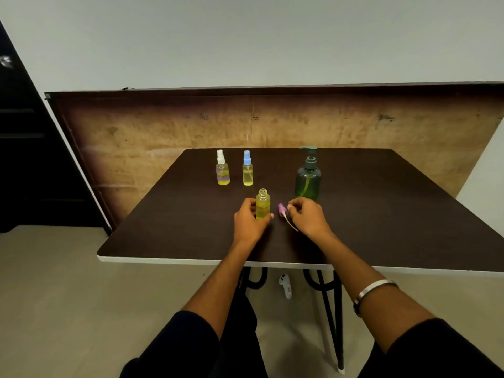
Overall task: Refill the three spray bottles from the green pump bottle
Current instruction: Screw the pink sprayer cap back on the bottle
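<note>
A: Judging by levels, how far along is this?

B: Hard to say. The open bottle [263, 204] at mid-surface [381, 214] looks nearly full; the white-capped bottle [222, 168] and blue-capped bottle [247, 168] behind stand capped and part full. The green pump bottle [308, 175] stands just right.

A: And the hands?

B: The left hand [249, 222] curls round the open bottle. The right hand [306, 216] pinches the purple spray head [282, 210], its tube trailing onto the surface.

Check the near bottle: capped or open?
Open: the bottle shows a bare threaded neck, and its purple sprayer is off, beside the right hand.
</note>
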